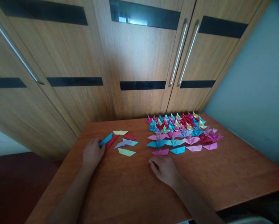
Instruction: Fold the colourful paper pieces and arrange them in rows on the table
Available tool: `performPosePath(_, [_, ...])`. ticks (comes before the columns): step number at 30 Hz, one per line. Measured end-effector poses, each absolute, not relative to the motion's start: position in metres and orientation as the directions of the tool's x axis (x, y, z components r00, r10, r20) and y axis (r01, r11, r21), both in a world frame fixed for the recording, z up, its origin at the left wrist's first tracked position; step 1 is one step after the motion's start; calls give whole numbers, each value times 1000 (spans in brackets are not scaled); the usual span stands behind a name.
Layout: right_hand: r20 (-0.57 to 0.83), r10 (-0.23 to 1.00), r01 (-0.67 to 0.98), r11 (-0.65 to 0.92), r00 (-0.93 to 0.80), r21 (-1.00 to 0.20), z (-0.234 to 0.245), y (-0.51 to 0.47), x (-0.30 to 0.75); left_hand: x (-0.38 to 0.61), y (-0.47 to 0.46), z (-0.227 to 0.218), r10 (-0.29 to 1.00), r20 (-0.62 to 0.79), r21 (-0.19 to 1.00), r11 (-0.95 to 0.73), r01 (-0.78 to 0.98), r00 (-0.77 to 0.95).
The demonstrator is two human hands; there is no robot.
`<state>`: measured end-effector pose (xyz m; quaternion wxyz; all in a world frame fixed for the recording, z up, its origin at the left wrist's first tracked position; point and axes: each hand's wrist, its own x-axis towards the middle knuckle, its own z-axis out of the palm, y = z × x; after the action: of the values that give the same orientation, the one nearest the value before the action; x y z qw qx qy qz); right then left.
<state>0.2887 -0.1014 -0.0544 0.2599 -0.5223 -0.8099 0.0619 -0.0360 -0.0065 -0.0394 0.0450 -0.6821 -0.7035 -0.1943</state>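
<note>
My left hand (94, 152) is at the left of the table, its fingers closed on the lower end of a blue folded paper strip (106, 139). Close beside that strip lie a red folded strip (112, 141), a pale yellow one (120, 133), a lilac one (123, 143) and a light green one (126, 152). My right hand (164, 169) rests on the tabletop with its fingers curled in and no paper showing in them. Just beyond its knuckles lies a magenta folded strip (160, 152), with a blue strip (177, 150) to the right.
Rows of colourful folded paper cranes (174, 142) fill the back right of the wooden table (130, 189). Two pink strips (194, 148) lie in front of them. A wooden wardrobe (139, 56) with metal handles rises behind the table, and a pale wall (251, 93) borders the right.
</note>
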Motion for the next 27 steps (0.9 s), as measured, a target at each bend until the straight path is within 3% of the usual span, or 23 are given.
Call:
performPosePath(7, [351, 885, 809, 436, -306, -395, -53, -100, 289, -40, -6, -40, 953, 270, 360, 35, 932, -140])
performPosePath(12, [375, 882, 788, 439, -286, -432, -55, -99, 290, -47, -5, -36, 960, 242, 395, 34, 918, -140])
performPosePath(15, [392, 880, 769, 441, -269, -463, -56, -99, 290, -49, -7, -33, 923, 287, 519, 77, 851, -258])
performPosePath(19, [402, 888, 711, 429, -222, -557, -54, -99, 291, -33, -16, -21, 898, 300, 724, 5, 690, -322])
performPosePath(22, [373, 918, 603, 376, -136, -704, -51, -97, 293, 2, -29, -8, 941, 242, 801, -56, 597, -237])
performPosePath(27, [202, 977, 219, 211, -63, -953, -48, -94, 298, 78, -61, -5, 988, 67, 918, -116, 380, 140])
